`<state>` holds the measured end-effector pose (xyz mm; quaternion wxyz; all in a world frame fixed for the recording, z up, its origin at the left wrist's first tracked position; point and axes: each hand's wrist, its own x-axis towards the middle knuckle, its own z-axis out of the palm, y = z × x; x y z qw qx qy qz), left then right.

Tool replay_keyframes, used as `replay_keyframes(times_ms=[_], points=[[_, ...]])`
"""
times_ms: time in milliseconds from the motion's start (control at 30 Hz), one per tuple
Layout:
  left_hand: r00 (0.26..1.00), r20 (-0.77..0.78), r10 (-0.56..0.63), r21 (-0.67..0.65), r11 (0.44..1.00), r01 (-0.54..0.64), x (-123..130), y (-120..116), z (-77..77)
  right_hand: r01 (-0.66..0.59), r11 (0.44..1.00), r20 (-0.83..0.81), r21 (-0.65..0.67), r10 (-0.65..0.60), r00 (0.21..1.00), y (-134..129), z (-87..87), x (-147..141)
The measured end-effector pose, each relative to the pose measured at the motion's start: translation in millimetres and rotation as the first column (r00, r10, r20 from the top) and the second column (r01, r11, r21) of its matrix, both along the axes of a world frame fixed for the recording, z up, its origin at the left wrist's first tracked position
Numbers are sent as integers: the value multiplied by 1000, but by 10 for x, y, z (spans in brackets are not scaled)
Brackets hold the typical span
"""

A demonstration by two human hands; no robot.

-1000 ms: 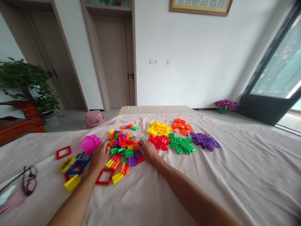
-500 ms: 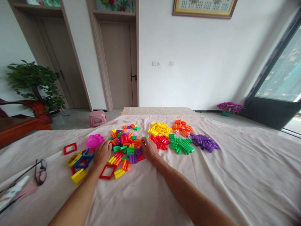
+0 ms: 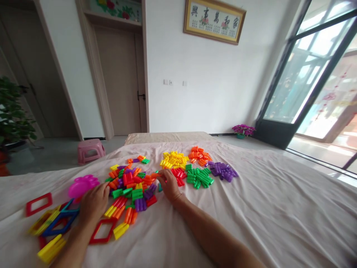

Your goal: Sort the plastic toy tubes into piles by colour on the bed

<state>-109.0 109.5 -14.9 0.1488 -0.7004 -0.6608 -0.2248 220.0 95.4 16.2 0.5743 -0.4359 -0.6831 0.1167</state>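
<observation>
A mixed pile of plastic building blocks (image 3: 137, 194) in red, orange, green, purple and yellow lies on the cloth between my hands. My right hand (image 3: 169, 186) is at the pile's right side, thumb and fingertips closed on an orange block (image 3: 154, 175). My left hand (image 3: 96, 199) rests at the pile's left edge, fingers loosely bent against the blocks and gripping nothing I can see. Beyond my right hand are single-colour heaps: yellow blocks (image 3: 174, 160), red blocks (image 3: 178, 176), orange blocks (image 3: 199, 155), green blocks (image 3: 199, 177) and purple blocks (image 3: 224, 171).
Left of my left hand lie a pink paw-shaped dish (image 3: 82, 186), a red square frame (image 3: 39, 204) and blue and yellow frames (image 3: 57, 222). Another red frame (image 3: 103, 231) is nearer me. A pink stool (image 3: 90, 150) stands beyond the cloth-covered table (image 3: 251, 219).
The view has turned right, so everything sits further left in it. My right hand now has an orange block at its fingertips, at the pile's edge. My left hand stays beside the pile.
</observation>
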Motion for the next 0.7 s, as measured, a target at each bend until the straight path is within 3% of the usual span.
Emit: replay_keyframes(times_ms=[100,233,433,600,700], points=[[1000,6,0,-27,1000,0,-43,42,-47,124,987,-129,-104,-137,982,148,61,292],[999,14,-37,-55,998,38,-100,106,-88,192,951,-271,-242,-256,928,412,179,946],[998,25,-58,-73,996,59,-132,151,-103,450,836,-207,-315,-523,826,731,328,1891],[998,29,-56,-68,996,57,-138,159,-123,571,748,-207,-339,-651,730,873,369,2251],[998,36,-53,-72,996,56,-133,159,-120,575,753,-213,-320,-649,730,865,316,2247]])
